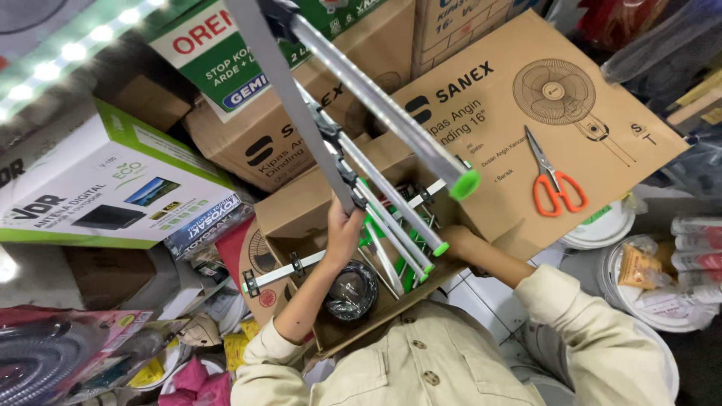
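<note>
My left hand (343, 225) is closed around the grey boom of a metal antenna (376, 98), which rises out of an open cardboard box (297, 214). Its aluminium rods end in green caps (465, 184). My right hand (457, 242) reaches to the box's right rim under the rods. Its fingers are hidden, so its grip is unclear. A coil of black cable (351, 290) lies in the box beside a flat metal bracket (282, 269).
Orange-handled scissors (554, 183) lie on a big brown fan carton (602, 150). Stacked cartons (248, 143) and a white-and-green box (105, 188) crowd the left. White buckets (662, 312) with packets stand at right. Hoses and bags (68, 361) fill the lower left.
</note>
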